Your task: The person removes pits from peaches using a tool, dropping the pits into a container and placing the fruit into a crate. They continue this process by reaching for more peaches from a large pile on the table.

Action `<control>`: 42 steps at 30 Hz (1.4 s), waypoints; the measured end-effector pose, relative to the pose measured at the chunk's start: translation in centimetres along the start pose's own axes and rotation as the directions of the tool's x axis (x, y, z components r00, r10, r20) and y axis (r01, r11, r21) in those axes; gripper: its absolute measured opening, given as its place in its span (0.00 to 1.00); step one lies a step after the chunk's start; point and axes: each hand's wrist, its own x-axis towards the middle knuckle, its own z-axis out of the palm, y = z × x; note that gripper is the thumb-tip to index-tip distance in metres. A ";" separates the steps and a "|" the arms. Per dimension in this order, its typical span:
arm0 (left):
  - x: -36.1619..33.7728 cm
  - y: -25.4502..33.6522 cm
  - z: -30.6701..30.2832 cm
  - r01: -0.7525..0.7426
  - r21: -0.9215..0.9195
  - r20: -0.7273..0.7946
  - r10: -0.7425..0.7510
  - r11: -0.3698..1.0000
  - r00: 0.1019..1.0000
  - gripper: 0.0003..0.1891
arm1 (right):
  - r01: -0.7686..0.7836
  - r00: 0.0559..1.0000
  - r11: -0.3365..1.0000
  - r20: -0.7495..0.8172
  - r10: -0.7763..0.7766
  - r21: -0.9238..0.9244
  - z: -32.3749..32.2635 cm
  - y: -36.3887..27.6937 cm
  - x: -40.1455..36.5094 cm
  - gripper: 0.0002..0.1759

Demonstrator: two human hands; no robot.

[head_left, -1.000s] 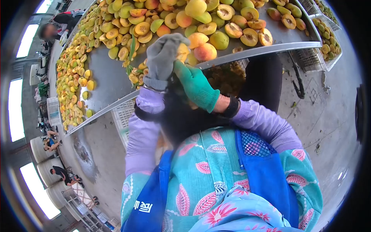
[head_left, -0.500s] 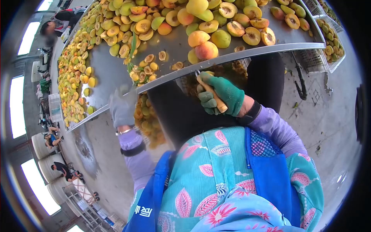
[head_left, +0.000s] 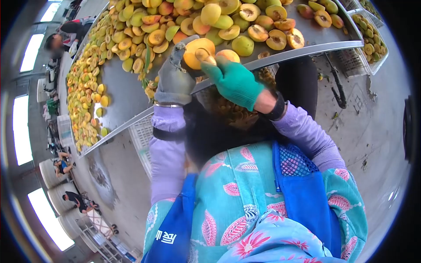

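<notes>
My left hand [head_left: 174, 74], in a grey glove, holds a yellow-orange peach [head_left: 196, 49] at the near edge of the metal table [head_left: 127, 92]. My right hand [head_left: 233, 80], in a green glove, presses a small wooden-handled knife [head_left: 203, 55] into the peach. Both hands meet over the table's rim. Whole and halved peaches [head_left: 245, 30] lie piled just beyond them, with one reddish peach [head_left: 229, 55] right behind my right hand.
A long heap of halved peaches [head_left: 85, 83] runs down the table's left side. Pits fill a container [head_left: 232, 109] under the table edge. White crates [head_left: 370, 48] with fruit stand at the right. Other people [head_left: 57, 41] work at the far left, on wet concrete floor.
My left hand rose from below the table edge and took a peach. My right hand lifted the knife from under the rim up to that peach.
</notes>
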 end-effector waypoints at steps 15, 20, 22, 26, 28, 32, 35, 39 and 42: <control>-2.3 -1.8 2.3 0.166 -0.666 -0.016 -0.237 0.727 0.971 0.31 | 0.025 0.995 0.979 -0.098 -0.005 0.203 4.1 0.6 -1.0 0.25; -2.7 -2.0 3.4 0.231 -0.857 0.056 -0.362 0.460 0.931 0.32 | -0.244 0.962 0.956 0.163 0.218 0.165 1.9 -1.0 -0.7 0.26; -3.0 -1.4 3.6 0.227 -0.788 0.036 -0.324 0.572 0.945 0.32 | -0.072 0.990 0.996 0.115 0.078 -0.054 1.0 -1.1 -1.3 0.26; -2.9 -0.9 3.3 0.257 -0.823 0.036 -0.405 0.507 0.914 0.30 | 0.193 0.981 0.951 0.051 -0.186 -0.240 1.2 0.3 -1.4 0.26; -3.2 -0.9 3.2 0.247 -0.823 0.002 -0.433 0.511 0.901 0.28 | -0.070 0.991 0.993 0.106 0.081 -0.097 1.4 -0.1 -1.2 0.26; -3.3 -1.0 2.0 0.159 -0.264 -0.115 -0.195 0.951 0.974 0.24 | 0.150 0.975 0.971 0.190 -0.114 -0.186 1.2 1.2 -1.2 0.26; -2.7 0.5 0.9 0.128 -0.271 0.024 -0.127 0.954 0.992 0.19 | -0.048 0.967 0.997 0.249 0.060 -0.056 1.3 0.5 -2.0 0.26; -2.1 2.5 0.7 0.119 -0.346 0.015 -0.121 0.931 0.993 0.18 | -0.103 0.989 0.856 0.140 0.036 0.506 6.8 3.2 -2.4 0.25; -2.6 1.4 0.4 0.119 -0.503 -0.058 -0.171 0.856 0.984 0.20 | -0.331 0.914 0.729 0.397 0.089 0.599 2.4 1.2 -2.6 0.22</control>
